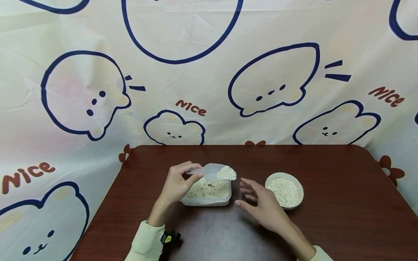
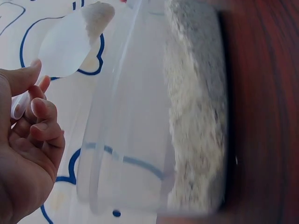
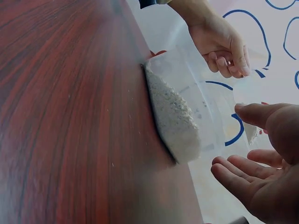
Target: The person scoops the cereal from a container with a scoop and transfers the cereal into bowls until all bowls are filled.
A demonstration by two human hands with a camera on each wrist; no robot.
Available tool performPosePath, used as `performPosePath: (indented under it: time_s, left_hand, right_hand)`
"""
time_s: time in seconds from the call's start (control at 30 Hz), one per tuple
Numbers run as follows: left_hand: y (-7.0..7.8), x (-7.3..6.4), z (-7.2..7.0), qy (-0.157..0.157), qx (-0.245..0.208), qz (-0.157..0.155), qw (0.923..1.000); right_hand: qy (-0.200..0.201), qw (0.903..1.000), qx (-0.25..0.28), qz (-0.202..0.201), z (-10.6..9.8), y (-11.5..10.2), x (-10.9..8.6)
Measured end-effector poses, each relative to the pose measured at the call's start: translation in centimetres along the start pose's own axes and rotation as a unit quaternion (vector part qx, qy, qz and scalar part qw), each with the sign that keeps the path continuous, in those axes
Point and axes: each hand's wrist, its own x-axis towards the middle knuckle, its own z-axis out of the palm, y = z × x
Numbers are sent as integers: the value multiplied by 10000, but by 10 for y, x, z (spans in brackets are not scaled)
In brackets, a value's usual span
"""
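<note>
My left hand [image 1: 179, 182] pinches the handle of a translucent white scoop [image 1: 211, 172] between thumb and fingers. Pale oat-like flakes [image 1: 226, 173] lie heaped toward the scoop's far end. Beneath it stands a clear plastic container [image 1: 209, 202], part filled with similar flakes; in the left wrist view the container wall [image 2: 126, 121] shows them piled along the bottom. Free of any object, my right hand [image 1: 261, 204] hovers between the container and a round bowl [image 1: 301, 194] of flakes, its fingers spread and loosely bent near the scoop's tip. In the right wrist view its fingers [image 3: 238, 175] hold nothing.
The dark reddish-brown table [image 1: 343, 203] carries the container and the bowl. A dark band with a yellow mark [image 1: 168, 239] is at my left wrist. Behind the table hangs a pale cloth [image 1: 209, 83] printed with blue outlines.
</note>
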Motion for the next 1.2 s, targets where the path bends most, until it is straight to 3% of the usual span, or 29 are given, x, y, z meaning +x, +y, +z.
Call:
performPosePath:
  time_s: [0.47, 0.87, 1.2]
  left_hand:
    - [15, 22, 37, -355, -299, 108, 9989]
    - [23, 40, 64, -571, -572, 454, 9957]
    - [32, 49, 85, -836, -405, 271, 9953]
  right_hand:
    - [438, 9978, -490, 9, -41, 3, -21]
    - [895, 9937, -652, 176, -74, 5, -41]
    - [1575, 9802, -1122, -416, -96, 21, -58]
